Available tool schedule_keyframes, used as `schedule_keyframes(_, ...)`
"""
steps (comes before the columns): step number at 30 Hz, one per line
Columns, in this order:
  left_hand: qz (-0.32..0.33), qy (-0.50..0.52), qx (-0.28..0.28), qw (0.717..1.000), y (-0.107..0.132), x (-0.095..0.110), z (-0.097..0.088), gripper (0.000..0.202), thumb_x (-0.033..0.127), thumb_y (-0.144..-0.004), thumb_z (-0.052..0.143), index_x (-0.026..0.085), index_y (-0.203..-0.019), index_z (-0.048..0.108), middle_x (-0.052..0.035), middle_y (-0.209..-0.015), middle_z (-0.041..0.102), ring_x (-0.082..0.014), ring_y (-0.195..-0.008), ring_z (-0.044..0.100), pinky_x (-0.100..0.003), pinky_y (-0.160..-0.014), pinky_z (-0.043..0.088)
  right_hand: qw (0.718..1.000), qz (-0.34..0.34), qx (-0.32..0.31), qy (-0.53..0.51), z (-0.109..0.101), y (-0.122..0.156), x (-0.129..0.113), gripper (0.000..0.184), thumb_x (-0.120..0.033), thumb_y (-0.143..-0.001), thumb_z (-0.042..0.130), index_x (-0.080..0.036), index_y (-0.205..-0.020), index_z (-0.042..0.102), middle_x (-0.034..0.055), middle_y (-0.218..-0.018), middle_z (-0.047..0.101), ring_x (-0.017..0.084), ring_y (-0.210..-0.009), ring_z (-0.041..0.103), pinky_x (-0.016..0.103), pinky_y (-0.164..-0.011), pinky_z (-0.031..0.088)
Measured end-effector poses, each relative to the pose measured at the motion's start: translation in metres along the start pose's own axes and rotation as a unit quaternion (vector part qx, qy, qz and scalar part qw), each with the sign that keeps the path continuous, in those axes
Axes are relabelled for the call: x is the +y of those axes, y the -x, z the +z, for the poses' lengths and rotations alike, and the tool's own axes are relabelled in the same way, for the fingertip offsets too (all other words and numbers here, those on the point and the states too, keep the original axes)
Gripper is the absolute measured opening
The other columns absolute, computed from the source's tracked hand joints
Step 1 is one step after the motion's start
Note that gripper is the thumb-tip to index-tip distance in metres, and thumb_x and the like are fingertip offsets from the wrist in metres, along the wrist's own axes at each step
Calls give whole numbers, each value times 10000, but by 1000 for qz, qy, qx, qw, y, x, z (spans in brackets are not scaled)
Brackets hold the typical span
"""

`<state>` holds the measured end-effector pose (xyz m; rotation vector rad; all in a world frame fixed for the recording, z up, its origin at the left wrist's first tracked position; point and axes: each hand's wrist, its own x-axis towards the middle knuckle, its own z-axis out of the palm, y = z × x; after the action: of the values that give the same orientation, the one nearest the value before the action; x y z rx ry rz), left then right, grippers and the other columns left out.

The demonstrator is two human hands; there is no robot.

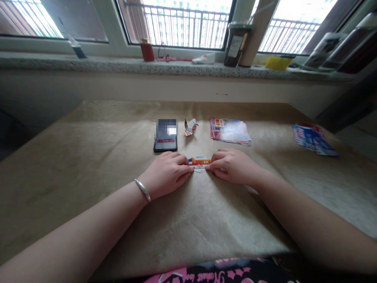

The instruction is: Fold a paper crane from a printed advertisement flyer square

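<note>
A small folded piece of printed paper [200, 162], orange, red and white, lies on the table between my hands. Its near edge comes to a shallow white point. My left hand [169, 171], with a silver bangle at the wrist, pinches the paper's left end. At the right end, the fingers of my right hand [231, 166] are closed on it in the same way. Just beyond the paper stands a folded paper bird [191, 127]. A phone [165, 135] with a partly blurred screen lies past my left hand. The paper's outer ends are hidden under my fingers.
Beyond my right hand lies a stack of printed leaflets [230, 131], with more blue and red leaflets [315, 139] farther right. A brown cloth covers the table [103, 165]. Behind it, a stone windowsill [112, 67] holds a red container [147, 51] and a dark jar [235, 45].
</note>
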<state>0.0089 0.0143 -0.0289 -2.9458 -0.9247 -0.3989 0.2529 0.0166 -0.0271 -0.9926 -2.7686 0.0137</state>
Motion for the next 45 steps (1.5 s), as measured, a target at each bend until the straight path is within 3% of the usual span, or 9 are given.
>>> schedule_keyframes(4, -10, 26, 26, 999, 0, -2, 1, 260, 252, -879, 474, 206, -804, 718, -42, -840, 656, -147, -752, 576, -293, -715, 469, 1000, 4, -9, -8, -2, 1, 1, 222, -188, -822, 528, -246, -894, 729, 30, -835, 675, 146, -733, 533, 268, -654, 374)
schedule_keyframes(10, -29, 34, 6, 999, 1, -3, 2, 246, 243, -870, 476, 207, -825, 715, -35, -875, 654, -154, -778, 578, -300, -741, 479, 999, 6, -14, -34, -1, 3, 3, 212, -174, -812, 537, -240, -886, 724, 18, -861, 681, 144, -763, 561, 258, -669, 402)
schedule_keyframes(15, -22, 12, -12, 1000, -1, 0, 1, 216, 243, -879, 462, 185, -877, 671, -59, -901, 627, -176, -836, 563, -327, -786, 464, 1000, -4, 4, -14, 1, 2, 1, 196, -169, -806, 535, -225, -852, 717, 35, -837, 668, 153, -746, 555, 267, -663, 411)
schedule_keyframes(21, -13, -29, -19, 999, 0, 1, 1, 222, 266, -901, 431, 185, -976, 624, -66, -937, 605, -191, -872, 540, -368, -845, 426, 999, 2, 29, -37, 5, 0, 0, 177, -161, -804, 528, -210, -836, 695, 40, -947, 660, 162, -812, 581, 285, -725, 446)
schedule_keyframes(26, 7, -27, -17, 999, 2, -2, 6, 303, 289, -883, 483, 272, -1175, 560, -46, -991, 584, -200, -904, 514, -362, -833, 416, 996, 5, 55, -74, 11, -2, 2, 167, -109, -782, 517, -198, -827, 651, 50, -1050, 657, 178, -922, 576, 323, -798, 468)
schedule_keyframes(31, 2, -30, 0, 1000, 2, 0, 7, 298, 330, -877, 501, 278, -1160, 580, -56, -994, 570, -205, -915, 496, -369, -844, 413, 993, 23, 80, -85, 16, -3, 2, 147, -115, -791, 512, -197, -816, 632, 54, -1114, 652, 191, -999, 564, 365, -874, 469)
schedule_keyframes(36, -11, -19, 27, 999, 2, 0, 7, 261, 319, -866, 514, 255, -1099, 613, -63, -990, 570, -219, -965, 492, -406, -905, 399, 992, 34, 93, -84, 18, -4, 2, 156, -128, -798, 518, -197, -882, 629, 48, -1013, 680, 221, -1117, 515, 391, -944, 444)
schedule_keyframes(40, -20, -17, 41, 999, 2, -3, 8, 226, 290, -876, 493, 240, -1050, 628, -72, -1022, 576, -227, -1008, 490, -432, -937, 385, 992, 24, 92, -83, 16, -5, 3, 180, -123, -801, 506, -191, -904, 638, 49, -864, 680, 213, -1021, 559, 360, -882, 471)
schedule_keyframes(45, -33, -14, 20, 999, 1, -4, 8, 253, 303, -895, 461, 227, -1080, 615, -73, -1000, 591, -224, -983, 511, -420, -912, 411, 990, -17, 85, -108, 16, -5, 2, 211, -102, -807, 488, -200, -899, 651, 46, -896, 682, 180, -969, 576, 327, -877, 473)
